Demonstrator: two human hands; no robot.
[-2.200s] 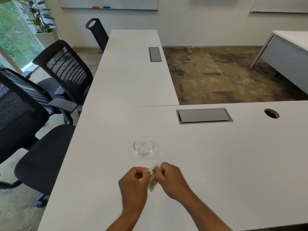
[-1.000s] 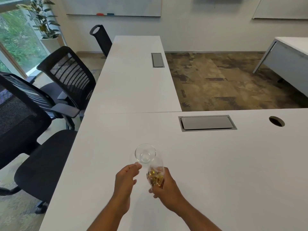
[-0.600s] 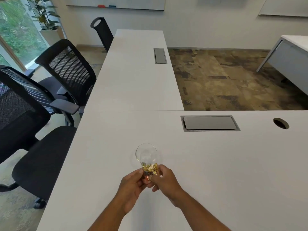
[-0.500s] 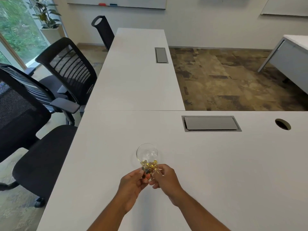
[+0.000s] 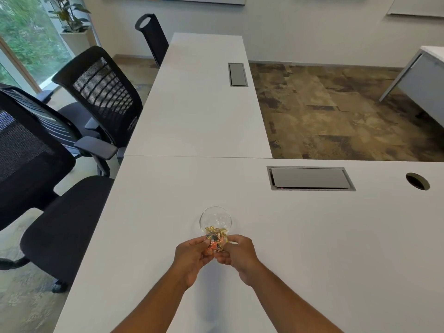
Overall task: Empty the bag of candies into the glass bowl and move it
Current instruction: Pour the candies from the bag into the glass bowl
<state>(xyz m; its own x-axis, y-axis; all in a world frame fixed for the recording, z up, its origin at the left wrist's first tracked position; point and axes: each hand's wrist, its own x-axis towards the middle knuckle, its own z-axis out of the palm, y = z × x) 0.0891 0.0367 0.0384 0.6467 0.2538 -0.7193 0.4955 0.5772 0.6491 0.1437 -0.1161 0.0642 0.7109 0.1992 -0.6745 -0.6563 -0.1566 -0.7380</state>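
Note:
A small clear glass bowl (image 5: pixel 215 216) stands on the white desk (image 5: pixel 312 236) straight ahead of me. A clear plastic bag of gold and orange wrapped candies (image 5: pixel 214 239) is held just over the bowl's near rim, its open end tipped toward the bowl. My left hand (image 5: pixel 191 254) pinches the bag's left side and my right hand (image 5: pixel 236 253) pinches its right side. Some gold candies show at the bowl's near edge; I cannot tell whether they lie inside the bowl or still in the bag.
A grey cable hatch (image 5: pixel 310 178) and a round grommet hole (image 5: pixel 417 181) sit at the desk's far right. A second white desk (image 5: pixel 199 97) runs away ahead. Black mesh office chairs (image 5: pixel 96 97) crowd the left side.
Both hands brought the bag from the desk up to the bowl's near rim and tipped it toward the bowl. The left hand came back onto the bag. The bowl has stayed put.

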